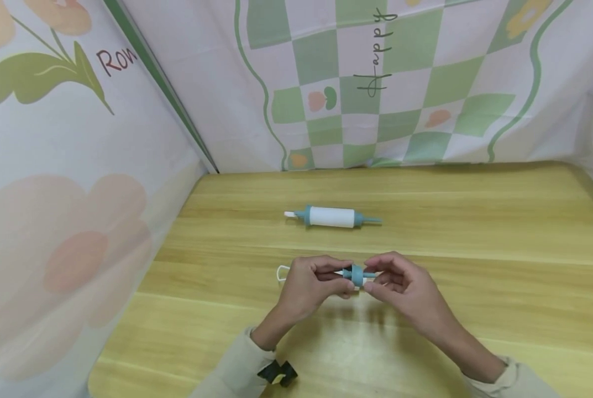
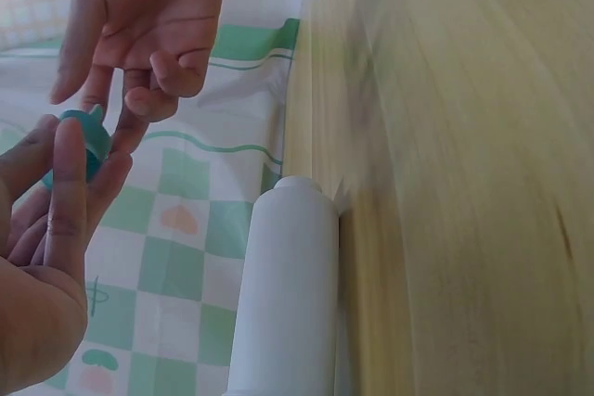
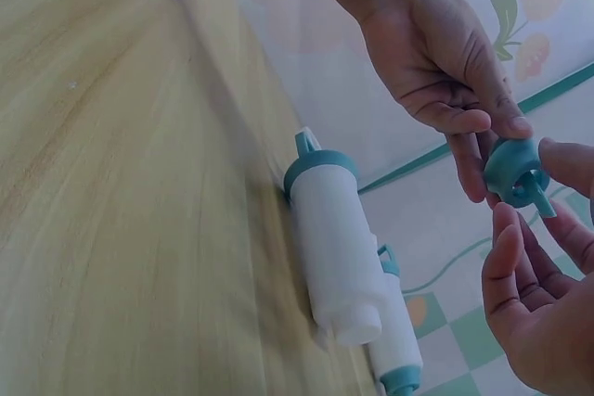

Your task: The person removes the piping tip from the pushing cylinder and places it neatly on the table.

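Observation:
Above the table, my left hand [image 1: 312, 284] pinches a teal cap [image 1: 358, 275] with a thin spout between thumb and fingertips. On the spout side is my right hand [image 1: 408, 287]. Its fingertips stand right at the cap, with the fingers loosely bent; in the left wrist view the thumb stands a little off it. Below the hands lies a white bottle [image 3: 336, 238] with a teal collar [image 3: 320, 167] and a loop handle at one end and a bare white neck [image 3: 357, 324] at the other. In the head view the hands hide most of this bottle, leaving its white loop [image 1: 282, 273] in sight.
Farther back on the wooden table [image 1: 475, 221] lies a second white bottle [image 1: 332, 216] with teal ends, its narrow spout pointing right. Patterned cloth [image 1: 316, 61] hangs behind the table and on the left side. A black strap device [image 1: 278, 373] sits at the left sleeve.

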Available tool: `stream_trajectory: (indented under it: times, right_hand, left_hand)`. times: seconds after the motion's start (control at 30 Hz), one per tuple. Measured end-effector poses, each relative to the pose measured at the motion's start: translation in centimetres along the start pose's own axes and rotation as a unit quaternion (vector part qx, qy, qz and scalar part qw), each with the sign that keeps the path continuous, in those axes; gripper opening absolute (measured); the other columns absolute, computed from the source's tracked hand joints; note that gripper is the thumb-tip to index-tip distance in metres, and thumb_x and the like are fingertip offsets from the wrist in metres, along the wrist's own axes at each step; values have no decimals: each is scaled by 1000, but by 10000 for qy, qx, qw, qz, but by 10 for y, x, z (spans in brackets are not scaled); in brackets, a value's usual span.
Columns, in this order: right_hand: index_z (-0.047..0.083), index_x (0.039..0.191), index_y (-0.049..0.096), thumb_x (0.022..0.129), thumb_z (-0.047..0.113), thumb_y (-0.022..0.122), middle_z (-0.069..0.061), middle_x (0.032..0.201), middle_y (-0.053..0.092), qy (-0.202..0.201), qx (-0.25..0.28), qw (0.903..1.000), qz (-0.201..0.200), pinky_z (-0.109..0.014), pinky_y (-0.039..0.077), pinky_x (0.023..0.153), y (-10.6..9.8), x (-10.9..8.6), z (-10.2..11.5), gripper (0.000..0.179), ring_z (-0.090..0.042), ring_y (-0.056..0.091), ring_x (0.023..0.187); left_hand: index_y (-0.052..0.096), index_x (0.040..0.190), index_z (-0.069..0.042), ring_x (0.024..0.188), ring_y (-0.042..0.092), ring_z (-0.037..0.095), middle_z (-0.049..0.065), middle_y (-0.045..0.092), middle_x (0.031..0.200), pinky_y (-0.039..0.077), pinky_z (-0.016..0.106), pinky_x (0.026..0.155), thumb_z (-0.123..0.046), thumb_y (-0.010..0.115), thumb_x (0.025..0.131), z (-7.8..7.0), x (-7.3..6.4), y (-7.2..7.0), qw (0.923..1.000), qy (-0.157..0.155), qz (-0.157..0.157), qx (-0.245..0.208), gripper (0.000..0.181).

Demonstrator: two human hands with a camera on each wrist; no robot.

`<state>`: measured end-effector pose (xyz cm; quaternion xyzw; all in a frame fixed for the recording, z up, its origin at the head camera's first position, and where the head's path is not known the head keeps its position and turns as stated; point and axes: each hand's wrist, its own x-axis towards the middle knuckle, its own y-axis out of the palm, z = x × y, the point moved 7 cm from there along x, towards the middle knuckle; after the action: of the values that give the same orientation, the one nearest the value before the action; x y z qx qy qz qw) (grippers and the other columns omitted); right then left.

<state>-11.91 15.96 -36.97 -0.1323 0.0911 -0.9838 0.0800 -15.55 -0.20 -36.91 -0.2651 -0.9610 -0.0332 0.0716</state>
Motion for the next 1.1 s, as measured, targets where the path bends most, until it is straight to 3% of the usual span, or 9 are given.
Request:
stream_trajectory:
  times: [0.17, 0.37, 0.5, 0.73, 0.9, 1.1]
  right_hand:
    - [-1, 117, 62, 92, 2, 72, -13, 108, 64, -4, -47, 10000, 8, -27, 56, 68, 3, 1, 1, 27, -19, 65, 82]
    - [0, 114, 63, 92, 3, 72, -12, 106, 65, 38, -91, 10000, -3, -28, 57, 69, 4, 1, 0, 24, -19, 65, 82]
    - [0, 114, 62, 92, 4, 72, -12, 106, 65, 105, -99, 9999, -7, -28, 57, 71, 5, 0, 0, 24, -19, 65, 82]
    - [1, 112, 63, 92, 5, 72, -11, 103, 65, 152, -103, 9998, -25, -28, 56, 69, 5, 0, 0, 22, -20, 65, 82]
    - [1, 112, 63, 91, 5, 73, -11, 102, 65, 210, -146, 9997, -53, -28, 56, 68, 4, 0, 0, 24, -20, 64, 81]
    - [1, 113, 62, 91, 5, 73, -11, 102, 64, 174, -171, 9997, -17, -28, 56, 67, 4, -1, -1, 24, -20, 63, 81]
  left_hand:
    - [68, 111, 14, 76, 74, 30, 26, 71, 100, 60, 39, 67, 11, 74, 83, 1, 0, 0, 10000, 38, -69, 52, 29]
    - [68, 111, 13, 76, 74, 30, 25, 71, 100, 60, 38, 64, 11, 75, 83, 1, 0, 0, 9999, 9, -94, 97, 29]
    - [70, 111, 11, 73, 74, 22, 21, 72, 99, 59, 36, 57, 8, 77, 83, -1, -1, 0, 9988, -22, -79, 474, 29]
    - [74, 107, 6, 67, 70, 34, 17, 74, 96, 59, 33, 57, 1, 81, 80, -3, 0, -2, 9929, 302, -132, 1143, 28]
    - [77, 105, -2, 74, 65, 8, 7, 73, 94, 57, 28, 64, -6, 85, 78, -6, 2, -5, 9830, 615, -186, 1717, 29]
    - [76, 108, -2, 71, 63, 7, 4, 72, 88, 54, 26, 62, -9, 86, 77, -8, 3, -6, 9802, 603, 7, 1888, 32]
